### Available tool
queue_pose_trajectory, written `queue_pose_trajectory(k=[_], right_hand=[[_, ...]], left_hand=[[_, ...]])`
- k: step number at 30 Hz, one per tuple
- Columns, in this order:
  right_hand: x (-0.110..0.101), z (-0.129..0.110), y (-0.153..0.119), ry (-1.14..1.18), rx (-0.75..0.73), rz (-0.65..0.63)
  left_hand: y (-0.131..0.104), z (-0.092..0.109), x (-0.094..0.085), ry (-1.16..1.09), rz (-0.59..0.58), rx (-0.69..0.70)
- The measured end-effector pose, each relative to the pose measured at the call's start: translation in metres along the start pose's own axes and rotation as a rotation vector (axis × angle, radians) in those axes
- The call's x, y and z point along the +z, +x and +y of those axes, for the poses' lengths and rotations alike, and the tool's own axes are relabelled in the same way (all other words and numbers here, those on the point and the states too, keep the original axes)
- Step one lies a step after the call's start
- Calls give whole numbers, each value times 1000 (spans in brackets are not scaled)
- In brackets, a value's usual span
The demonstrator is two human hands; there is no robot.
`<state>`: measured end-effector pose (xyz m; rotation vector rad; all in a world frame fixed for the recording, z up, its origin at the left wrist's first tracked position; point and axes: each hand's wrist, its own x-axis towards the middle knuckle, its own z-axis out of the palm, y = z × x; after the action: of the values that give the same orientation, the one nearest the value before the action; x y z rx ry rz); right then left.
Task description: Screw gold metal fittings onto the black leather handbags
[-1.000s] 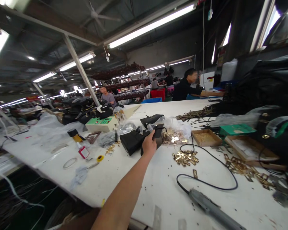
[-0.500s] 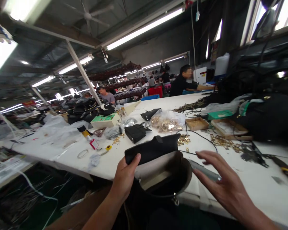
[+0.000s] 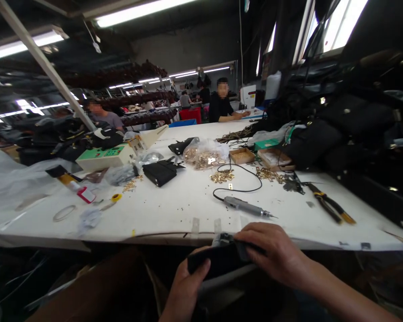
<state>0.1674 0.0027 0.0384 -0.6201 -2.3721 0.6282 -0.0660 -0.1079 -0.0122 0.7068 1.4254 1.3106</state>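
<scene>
A black handbag [image 3: 218, 264] sits low in front of me, below the table's front edge, and its lower part is lost in shadow. My left hand [image 3: 187, 282] grips the left end of its flap, thumb on top. At the flap's right end, my right hand [image 3: 277, 252] has its fingers closed over the edge. Just beyond the hands, a grey electric screwdriver [image 3: 243, 205] with a black cord lies on the white table [image 3: 174, 208].
Yellow-and-black snips [image 3: 331, 205] lie to the right. Gold metal fittings [image 3: 221, 175] are heaped mid-table, behind them a bag of fittings [image 3: 204, 154]. A black pouch [image 3: 163, 172] and a green-topped machine [image 3: 104, 156] stand left. A person [image 3: 221, 105] sits across the table.
My right hand has come from open beside the bag to closed on its flap. The bag has moved down and nearer, its mouth turned from view. The view has swung right.
</scene>
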Motion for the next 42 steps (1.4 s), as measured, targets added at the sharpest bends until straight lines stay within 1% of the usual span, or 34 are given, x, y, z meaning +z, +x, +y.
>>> queue_pose_trajectory(k=[3, 5, 6, 7, 8, 10, 11, 12, 13, 14, 15, 17, 20, 22, 24, 25, 26, 27, 28, 30, 32, 34, 36, 39, 42], right_hand=[[4, 13, 3, 53, 98, 54], [7, 22, 6, 94, 186, 62], [9, 27, 9, 111, 225, 55], [10, 31, 12, 124, 256, 40], [12, 35, 15, 135, 278, 24], [15, 43, 26, 163, 317, -3], [17, 46, 32, 193, 338, -8], [19, 48, 38, 239, 363, -10], [21, 51, 44, 295, 391, -12], [23, 53, 50, 355, 415, -13], [25, 56, 55, 408, 434, -17], [27, 61, 62, 467, 451, -38], [21, 74, 70, 478, 482, -88], [13, 92, 79, 446, 514, -75], [6, 120, 95, 302, 548, -5], [5, 137, 105, 183, 563, 35], [5, 155, 115, 49, 578, 45], [6, 174, 125, -82, 589, 32], [10, 191, 134, -148, 603, 14], [19, 221, 149, -215, 625, -48], [30, 240, 157, -239, 643, -106], [39, 249, 159, -266, 654, -146], [43, 253, 158, -283, 663, -161], [46, 257, 158, -287, 691, -154], [44, 260, 161, -255, 710, -118]], left_hand=[[25, -5, 5, 36, -108, 68], [42, -7, 3, 148, -137, 104], [49, -6, 1, 225, -109, 124], [54, -5, 0, 311, -47, 158], [58, -3, -2, 402, 44, 218], [61, 3, -2, 577, 228, 427], [62, 7, 1, 652, 276, 552], [62, 10, 5, 720, 280, 666], [63, 13, 10, 779, 241, 752], [65, 16, 16, 827, 177, 808], [69, 18, 23, 864, 105, 833], [81, 20, 36, 901, 7, 813], [105, 18, 48, 870, -3, 701], [120, 16, 51, 832, -6, 645], [133, 15, 53, 795, -25, 601], [138, 14, 54, 772, -37, 567], [142, 15, 55, 742, -52, 517], [146, 16, 56, 705, -72, 455], [149, 17, 57, 667, -97, 392], [155, 18, 58, 606, -141, 297], [158, 17, 59, 582, -152, 271], [160, 14, 57, 585, -147, 278], [161, 11, 55, 593, -151, 281], [163, 5, 51, 602, -176, 277], [164, 0, 47, 548, -199, 279]])
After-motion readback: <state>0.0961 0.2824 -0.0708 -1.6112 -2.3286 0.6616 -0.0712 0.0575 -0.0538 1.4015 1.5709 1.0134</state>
